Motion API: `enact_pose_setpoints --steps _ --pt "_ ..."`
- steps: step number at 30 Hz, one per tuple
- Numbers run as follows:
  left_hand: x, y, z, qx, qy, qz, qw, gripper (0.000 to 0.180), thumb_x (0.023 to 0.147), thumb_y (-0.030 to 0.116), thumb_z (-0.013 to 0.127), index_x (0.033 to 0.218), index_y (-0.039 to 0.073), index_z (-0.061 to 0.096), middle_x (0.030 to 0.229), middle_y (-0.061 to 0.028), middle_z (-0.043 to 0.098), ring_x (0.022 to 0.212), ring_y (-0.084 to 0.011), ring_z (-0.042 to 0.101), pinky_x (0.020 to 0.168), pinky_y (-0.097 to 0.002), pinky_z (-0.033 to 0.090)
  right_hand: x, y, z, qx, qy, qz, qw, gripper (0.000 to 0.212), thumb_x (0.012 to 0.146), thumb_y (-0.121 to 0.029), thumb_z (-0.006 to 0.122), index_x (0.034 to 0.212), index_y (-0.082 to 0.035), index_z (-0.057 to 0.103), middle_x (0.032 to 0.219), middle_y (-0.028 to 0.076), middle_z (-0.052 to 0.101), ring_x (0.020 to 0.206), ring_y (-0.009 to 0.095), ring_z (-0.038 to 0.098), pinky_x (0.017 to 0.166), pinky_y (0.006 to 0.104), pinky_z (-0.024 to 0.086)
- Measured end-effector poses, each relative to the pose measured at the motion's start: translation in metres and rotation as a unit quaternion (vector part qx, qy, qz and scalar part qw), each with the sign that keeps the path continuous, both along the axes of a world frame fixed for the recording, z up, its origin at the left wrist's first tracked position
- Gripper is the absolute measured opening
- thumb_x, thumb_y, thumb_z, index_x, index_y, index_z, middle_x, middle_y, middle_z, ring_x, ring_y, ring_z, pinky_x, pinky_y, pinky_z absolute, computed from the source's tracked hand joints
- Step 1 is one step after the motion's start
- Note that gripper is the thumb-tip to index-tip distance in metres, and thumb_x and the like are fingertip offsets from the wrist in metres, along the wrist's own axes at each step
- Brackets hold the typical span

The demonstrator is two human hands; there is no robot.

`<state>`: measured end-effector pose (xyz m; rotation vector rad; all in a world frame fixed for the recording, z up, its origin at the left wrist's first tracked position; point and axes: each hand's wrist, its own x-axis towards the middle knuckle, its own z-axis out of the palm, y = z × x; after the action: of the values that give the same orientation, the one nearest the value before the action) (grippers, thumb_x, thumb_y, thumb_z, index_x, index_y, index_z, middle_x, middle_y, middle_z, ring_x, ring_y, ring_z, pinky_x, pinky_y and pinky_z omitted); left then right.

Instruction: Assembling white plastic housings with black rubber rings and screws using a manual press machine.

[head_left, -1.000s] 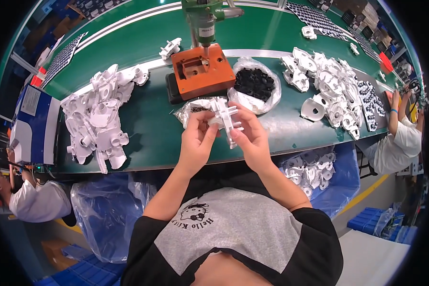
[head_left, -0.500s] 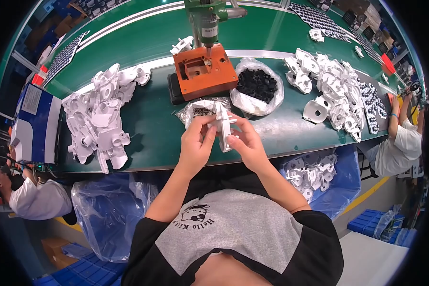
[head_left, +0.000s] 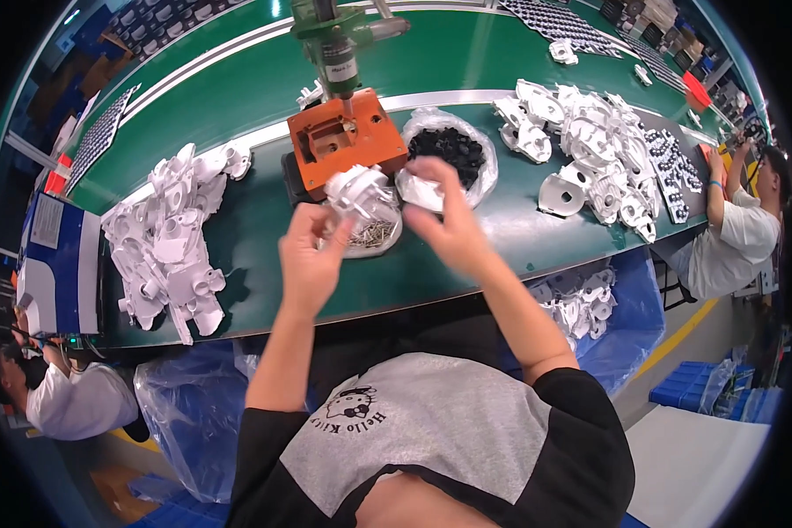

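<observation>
My left hand [head_left: 312, 255] grips a white plastic part [head_left: 357, 187], held in front of the orange fixture block [head_left: 348, 145]. Its thumb and fingers are blurred at the lower edge of that part. Beneath it lies a clear bag of small metal screws or pins [head_left: 374, 232]. My right hand [head_left: 453, 227], smeared a little by motion, reaches over the near left rim of a white bag [head_left: 484, 187] of small black parts [head_left: 449, 151]. Its thumb and forefinger are apart, with the bag's plastic showing between them.
A green drill-like machine head [head_left: 339, 53] stands over the fixture. White plastic parts are heaped at left [head_left: 167, 246] and right [head_left: 598, 145]. A blue bin [head_left: 634, 308] of white parts sits below the bench. Co-workers sit at left [head_left: 79, 396] and right [head_left: 739, 220].
Both hands held the white part together; now they are separated. The left keeps the part, brought nearer the fixture, while the right has let go and moved to the bag of black parts. The view has shifted.
</observation>
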<state>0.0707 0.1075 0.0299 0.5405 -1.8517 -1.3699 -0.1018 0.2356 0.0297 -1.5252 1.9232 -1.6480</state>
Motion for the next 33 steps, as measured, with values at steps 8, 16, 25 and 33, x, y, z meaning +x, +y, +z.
enact_pose_setpoints --steps 8,16,25,33 --pt "-0.057 -0.081 0.02 -0.514 -0.201 0.059 0.832 0.016 0.078 0.006 0.059 0.093 0.005 0.055 0.093 -0.0139 0.057 0.078 -0.0348 0.059 0.069 -0.0434 0.048 -0.114 -0.032 -0.06 0.185 0.231 -0.288 0.911 0.016 0.076 -0.013 0.06 0.089 -0.005 0.063 0.092 0.019 0.057 0.088 0.036 0.058 0.075 0.0449 0.049" --pt "-0.083 -0.099 0.005 -0.464 -0.228 0.025 0.856 0.015 0.083 0.014 0.058 0.093 0.003 0.055 0.104 -0.0197 0.057 0.095 -0.0377 0.056 0.08 -0.0433 0.047 -0.119 -0.028 -0.054 0.206 0.291 -0.239 0.903 0.017 0.075 -0.014 0.059 0.09 -0.006 0.064 0.092 0.016 0.057 0.09 0.033 0.058 0.072 0.0424 0.052" --pt "-0.069 -0.102 -0.01 -0.43 -0.163 0.013 0.888 0.017 0.083 0.013 0.056 0.095 0.001 0.057 0.115 -0.021 0.054 0.113 -0.0398 0.047 0.1 -0.0461 0.035 -0.119 -0.041 -0.019 0.102 0.255 -0.237 0.932 0.017 0.073 -0.016 0.063 0.085 -0.004 0.062 0.085 0.013 0.059 0.085 0.031 0.059 0.074 0.0405 0.048" --pt "-0.073 -0.107 -0.032 -0.415 -0.125 0.031 0.901 0.036 0.08 0.03 0.063 0.105 0.005 0.06 0.124 -0.0248 0.051 0.123 -0.0371 0.042 0.107 -0.0464 0.028 -0.072 -0.136 0.006 0.039 0.09 -0.026 0.995 0.017 0.076 -0.01 0.066 0.09 0.0 0.068 0.092 0.013 0.067 0.089 0.029 0.06 0.081 0.0367 0.047"
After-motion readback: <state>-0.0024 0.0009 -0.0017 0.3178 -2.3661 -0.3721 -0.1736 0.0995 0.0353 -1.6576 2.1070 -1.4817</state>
